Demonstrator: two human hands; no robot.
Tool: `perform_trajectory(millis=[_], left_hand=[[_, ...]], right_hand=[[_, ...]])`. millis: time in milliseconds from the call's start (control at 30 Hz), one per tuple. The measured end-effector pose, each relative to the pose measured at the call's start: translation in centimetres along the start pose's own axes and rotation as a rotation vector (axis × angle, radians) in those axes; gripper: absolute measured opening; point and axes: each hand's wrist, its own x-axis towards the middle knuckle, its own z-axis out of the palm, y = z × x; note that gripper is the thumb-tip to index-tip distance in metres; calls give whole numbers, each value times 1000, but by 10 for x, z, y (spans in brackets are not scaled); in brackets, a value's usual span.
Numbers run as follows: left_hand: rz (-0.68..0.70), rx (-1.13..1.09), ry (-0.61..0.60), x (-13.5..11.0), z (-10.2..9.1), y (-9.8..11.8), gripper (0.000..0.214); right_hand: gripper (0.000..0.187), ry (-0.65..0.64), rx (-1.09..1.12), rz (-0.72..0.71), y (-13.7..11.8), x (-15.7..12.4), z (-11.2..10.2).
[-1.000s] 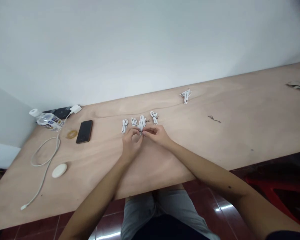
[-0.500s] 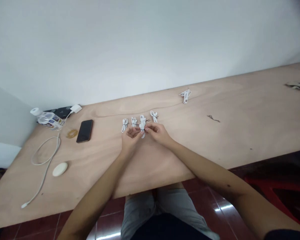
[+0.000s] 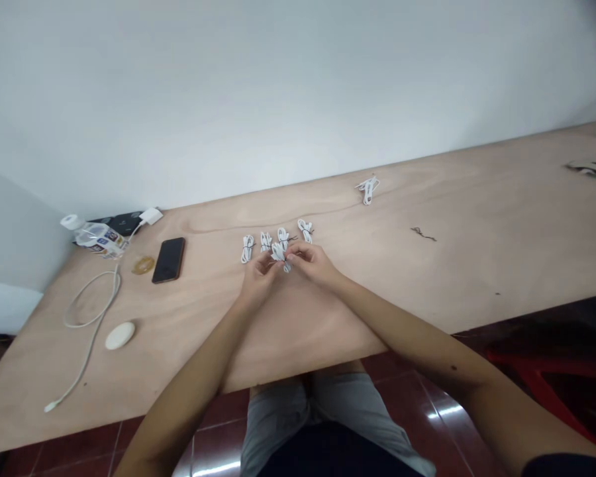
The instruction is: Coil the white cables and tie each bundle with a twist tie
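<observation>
Left hand [image 3: 257, 277] and right hand [image 3: 315, 264] now tip a cable bundle [image 3: 278, 252] sideways.

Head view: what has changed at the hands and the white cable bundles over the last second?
The small coiled white cable bundle, pinched between the left hand and right hand, has tilted from upright, its top leaning left, with a loop showing below. Neither hand let go. The other white cable bundles on the pale plywood table stayed in place, as did the black smartphone.
</observation>
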Motion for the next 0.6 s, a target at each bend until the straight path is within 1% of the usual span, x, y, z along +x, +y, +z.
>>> perform_trajectory(millis=[100, 167, 300, 433, 500, 600], left_hand=[[10, 21, 30, 1, 0, -2, 39], [14, 37, 66, 1, -1, -5, 40], [13, 65, 127, 2, -4, -11, 43], [2, 82, 133, 2, -4, -10, 42], [12, 89, 120, 2, -3, -9, 40], [38, 93, 106, 2, -3, -8, 40]], right_hand=[[32, -17, 42, 56, 2, 1, 0], [33, 6, 7, 50, 2, 0, 0], [30, 64, -134, -25, -4, -3, -2], [22, 1, -259, -121, -8, -4, -5], [22, -4, -268, -93, -7, -4, -6], [26, -14, -139, 50, -5, -3, -5]])
